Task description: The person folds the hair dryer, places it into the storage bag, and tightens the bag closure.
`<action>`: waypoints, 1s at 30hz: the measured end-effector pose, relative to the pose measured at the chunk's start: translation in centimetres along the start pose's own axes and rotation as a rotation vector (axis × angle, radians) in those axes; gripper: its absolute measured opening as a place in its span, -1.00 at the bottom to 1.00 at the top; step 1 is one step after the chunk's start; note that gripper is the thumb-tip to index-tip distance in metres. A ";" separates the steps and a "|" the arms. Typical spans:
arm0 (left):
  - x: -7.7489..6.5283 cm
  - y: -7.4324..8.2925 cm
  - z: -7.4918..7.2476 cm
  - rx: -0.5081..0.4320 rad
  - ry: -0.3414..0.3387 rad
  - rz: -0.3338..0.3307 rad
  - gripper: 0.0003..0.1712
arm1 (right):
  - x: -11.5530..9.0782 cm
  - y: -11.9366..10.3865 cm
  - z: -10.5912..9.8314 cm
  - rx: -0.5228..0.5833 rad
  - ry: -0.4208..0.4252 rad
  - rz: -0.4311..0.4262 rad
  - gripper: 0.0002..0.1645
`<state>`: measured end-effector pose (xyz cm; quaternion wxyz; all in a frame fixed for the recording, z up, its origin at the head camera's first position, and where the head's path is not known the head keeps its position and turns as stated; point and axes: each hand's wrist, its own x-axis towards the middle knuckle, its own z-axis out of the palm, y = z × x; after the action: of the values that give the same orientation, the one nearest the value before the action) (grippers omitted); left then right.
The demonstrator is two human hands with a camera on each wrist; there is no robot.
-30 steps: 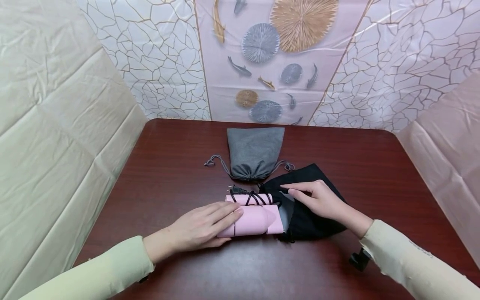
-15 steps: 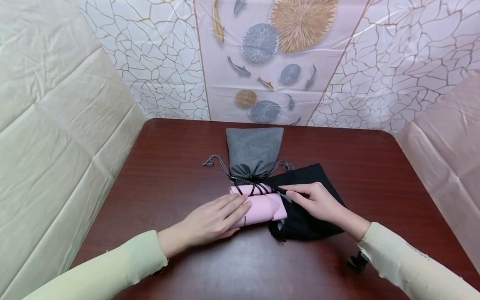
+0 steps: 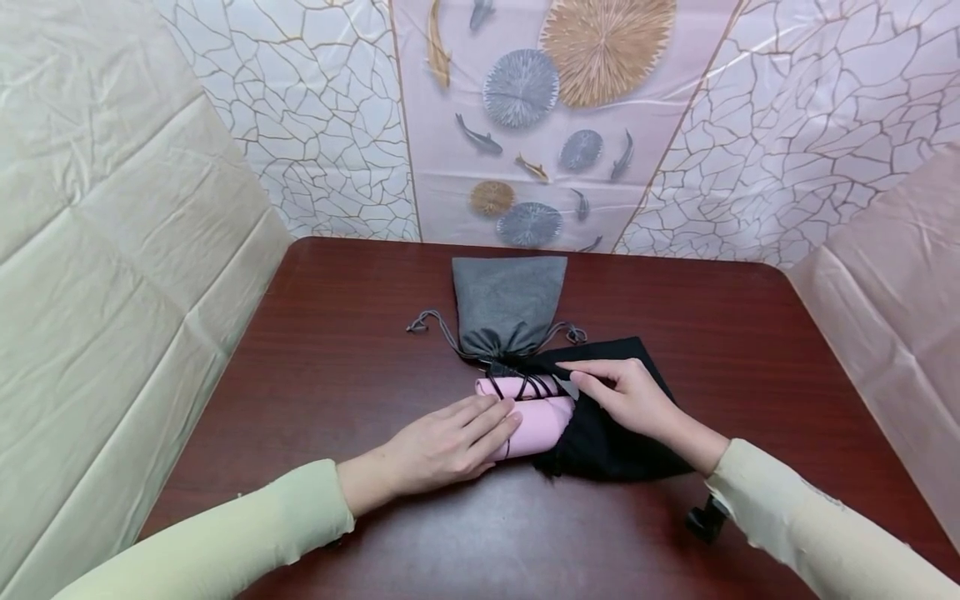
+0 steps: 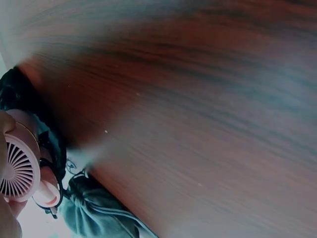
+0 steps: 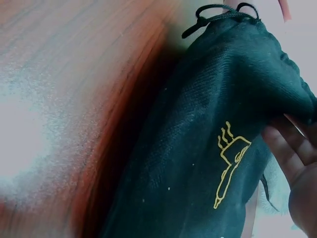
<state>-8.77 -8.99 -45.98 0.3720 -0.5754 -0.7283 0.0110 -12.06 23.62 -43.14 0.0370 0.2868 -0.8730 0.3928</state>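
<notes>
My left hand [image 3: 442,446] grips the rear end of a folded pink hair dryer [image 3: 542,429], lying on its side with its front end inside the mouth of a black drawstring bag [image 3: 618,457]. A black cord [image 3: 528,386] is wound round the folded handle. With thumb and fingers my right hand [image 3: 637,402] pinches the bag's upper mouth edge. In the left wrist view the dryer's round slatted grille [image 4: 19,171] shows beside the fingers. A yellow hair dryer drawing [image 5: 230,161] marks the bag's side in the right wrist view.
Just behind the dryer, a grey drawstring bag [image 3: 510,300] lies with its gathered neck toward me and its cords spread. Everything rests on a dark red-brown wooden table [image 3: 360,317]. Patterned cloth [image 3: 525,167] hangs at the table's far edge.
The left hand has pushed the hair dryer right and slightly away, so its front end has gone into the black bag's mouth. The right hand keeps hold of the bag edge, nearly in place.
</notes>
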 end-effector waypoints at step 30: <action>2.9 0.0 1.0 0.089 -0.004 0.253 -0.51 | 1.2 -0.9 0.1 0.038 0.120 0.003 -0.69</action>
<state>-9.52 -6.12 -45.09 0.3916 -0.6455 -0.6493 0.0914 -12.57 22.50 -42.21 0.0831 0.2623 -0.8619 0.4260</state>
